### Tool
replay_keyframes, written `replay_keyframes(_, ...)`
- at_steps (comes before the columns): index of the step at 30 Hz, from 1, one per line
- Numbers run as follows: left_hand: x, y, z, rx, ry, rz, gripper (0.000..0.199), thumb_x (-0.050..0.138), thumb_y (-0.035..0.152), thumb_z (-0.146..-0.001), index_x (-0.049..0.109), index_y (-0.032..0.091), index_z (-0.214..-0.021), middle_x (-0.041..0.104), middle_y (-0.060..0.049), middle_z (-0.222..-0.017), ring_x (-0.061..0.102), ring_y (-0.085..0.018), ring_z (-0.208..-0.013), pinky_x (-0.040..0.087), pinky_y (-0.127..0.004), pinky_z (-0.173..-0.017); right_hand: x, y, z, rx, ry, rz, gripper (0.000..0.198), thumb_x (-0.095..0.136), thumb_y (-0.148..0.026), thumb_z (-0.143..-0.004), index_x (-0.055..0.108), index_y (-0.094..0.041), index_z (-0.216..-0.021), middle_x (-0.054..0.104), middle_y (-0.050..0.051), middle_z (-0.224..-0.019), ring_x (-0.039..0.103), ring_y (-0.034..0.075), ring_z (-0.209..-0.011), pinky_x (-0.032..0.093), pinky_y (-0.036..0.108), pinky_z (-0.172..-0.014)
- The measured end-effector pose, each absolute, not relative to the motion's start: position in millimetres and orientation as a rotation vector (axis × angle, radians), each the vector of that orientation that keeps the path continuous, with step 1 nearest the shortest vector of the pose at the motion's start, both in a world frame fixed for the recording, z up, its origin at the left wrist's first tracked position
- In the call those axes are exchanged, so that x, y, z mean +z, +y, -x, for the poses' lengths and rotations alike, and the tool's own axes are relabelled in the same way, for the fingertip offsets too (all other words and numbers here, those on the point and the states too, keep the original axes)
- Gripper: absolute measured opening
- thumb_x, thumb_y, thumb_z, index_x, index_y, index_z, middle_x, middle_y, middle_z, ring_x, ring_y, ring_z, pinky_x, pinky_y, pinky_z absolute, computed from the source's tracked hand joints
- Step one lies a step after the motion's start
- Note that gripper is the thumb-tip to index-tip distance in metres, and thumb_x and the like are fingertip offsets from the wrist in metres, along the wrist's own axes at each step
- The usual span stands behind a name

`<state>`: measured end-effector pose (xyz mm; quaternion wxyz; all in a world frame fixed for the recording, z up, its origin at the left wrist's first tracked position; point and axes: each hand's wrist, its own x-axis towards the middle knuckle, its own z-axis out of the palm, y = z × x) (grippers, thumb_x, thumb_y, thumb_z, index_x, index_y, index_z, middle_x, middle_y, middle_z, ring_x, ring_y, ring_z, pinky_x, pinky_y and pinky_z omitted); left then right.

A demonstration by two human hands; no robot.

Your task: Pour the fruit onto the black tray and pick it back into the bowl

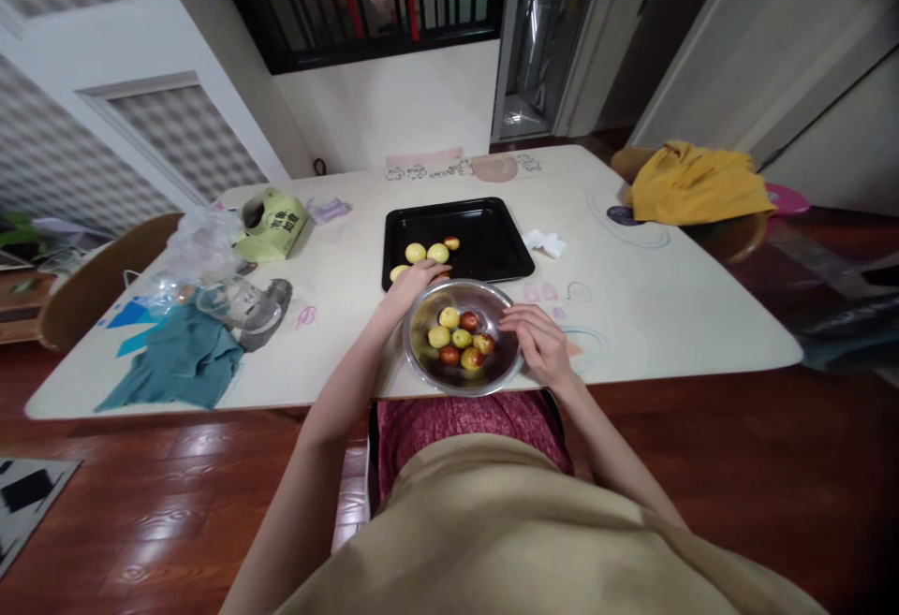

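A shiny metal bowl (416, 353) stands at the table's near edge with several jujubes (462, 338) in it, some yellow-green, others red-brown. My right hand (539, 339) is at its right rim, fingers bent over the edge and thumb lower down. Just beyond the bowl lies a black baking tray (484, 226) holding a few yellow jujubes (416, 253) and a small mottled one (452, 243). Over the tray's near side, my left hand (420, 280) has its fingers curled on a reddish jujube (442, 277), mostly covered by the fingers and the bowl rim.
A crumpled white tissue (545, 242) lies right of the tray. On the table's left are a teal cloth (179, 362), clear plastic bags (203, 245) and a green bag (273, 225). A yellow garment (699, 184) drapes over a chair at the right.
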<state>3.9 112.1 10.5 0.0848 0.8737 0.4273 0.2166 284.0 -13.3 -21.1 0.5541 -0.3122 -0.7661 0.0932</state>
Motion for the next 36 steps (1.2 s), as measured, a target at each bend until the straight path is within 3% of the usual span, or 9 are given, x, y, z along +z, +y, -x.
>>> replay_keyframes(5, 14, 109, -5, 0.538, 1.175, -2.716, 0.03, 0.052, 0.027, -0.109, 0.076, 0.026, -0.126, 0.071, -0.008, -0.129, 0.069, -0.025, -0.121, 0.055, -0.037, -0.107, -21, -14, -284, 0.213, -1.799, 0.72, 0.033, 0.049, -0.022, -0.108, 0.079, -0.022, -0.098, 0.081, 0.008, -0.092, 0.076, 0.027, -0.1, 0.062, 0.049, -0.091)
replay_keyframes(12, 11, 109, -8, 0.631, 1.089, -2.606, 0.021, 0.055, 0.021, -0.106, 0.076, 0.021, -0.107, 0.066, -0.01, -0.12, 0.064, -0.024, -0.113, 0.054, -0.042, -0.11, -22, -14, -285, 0.241, -1.802, 0.754, 0.037, 0.047, -0.027, -0.109, 0.081, -0.024, -0.096, 0.081, 0.008, -0.091, 0.076, 0.028, -0.099, 0.063, 0.052, -0.092)
replay_keyframes(18, 10, 110, -6, 0.826, 1.048, -2.498, 0.026, 0.05, 0.029, -0.11, 0.074, 0.02, -0.108, 0.065, -0.01, -0.118, 0.064, -0.024, -0.114, 0.054, -0.043, -0.111, -23, -14, -285, 0.251, -1.788, 0.736, 0.036, 0.048, -0.027, -0.109, 0.081, -0.024, -0.097, 0.081, 0.009, -0.091, 0.076, 0.028, -0.099, 0.063, 0.051, -0.092)
replay_keyframes(23, 13, 114, 1, 0.894, 1.048, -2.5, 0.022, 0.059, 0.026, -0.106, 0.072, 0.021, -0.124, 0.068, -0.011, -0.126, 0.066, -0.025, -0.12, 0.055, -0.043, -0.111, -24, -14, -285, 0.257, -1.792, 0.764, 0.037, 0.047, -0.029, -0.109, 0.081, -0.024, -0.096, 0.081, 0.009, -0.091, 0.076, 0.029, -0.1, 0.063, 0.052, -0.093)
replay_keyframes(29, 30, 104, 2, 1.145, 1.044, -2.458, 0.028, 0.071, 0.035, -0.102, 0.072, 0.019, -0.125, 0.071, -0.012, -0.126, 0.069, -0.025, -0.121, 0.057, -0.041, -0.109, -23, -14, -284, 0.221, -1.792, 0.739, 0.036, 0.048, -0.026, -0.109, 0.081, -0.024, -0.096, 0.081, 0.008, -0.089, 0.076, 0.028, -0.098, 0.064, 0.051, -0.091)
replay_keyframes(36, 46, 68, -18, 1.022, 0.726, -2.474, 0.033, 0.075, 0.043, -0.099, 0.075, 0.021, -0.124, 0.074, -0.012, -0.124, 0.071, -0.027, -0.12, 0.058, -0.046, -0.109, -22, -14, -284, 0.239, -1.812, 0.76, 0.038, 0.046, -0.029, -0.109, 0.082, -0.024, -0.097, 0.081, 0.009, -0.089, 0.076, 0.029, -0.1, 0.064, 0.052, -0.092)
